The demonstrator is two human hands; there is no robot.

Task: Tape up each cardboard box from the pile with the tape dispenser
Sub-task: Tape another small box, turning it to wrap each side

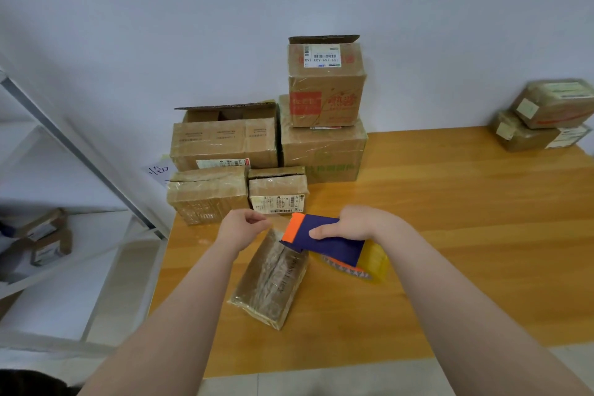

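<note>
A small flat cardboard box lies at an angle on the wooden table, wrapped in clear tape. My right hand grips a blue and orange tape dispenser with a yellowish tape roll, held just above the box's far end. My left hand hovers left of the dispenser's orange blade end with its fingers pinched together, apparently on the clear tape end, though the tape itself is hard to see. A pile of boxes stands behind against the wall.
Two taped boxes are stacked at the table's far right. A white shelf unit stands to the left and holds small boxes. The pile includes a tall stack and an open-flapped box.
</note>
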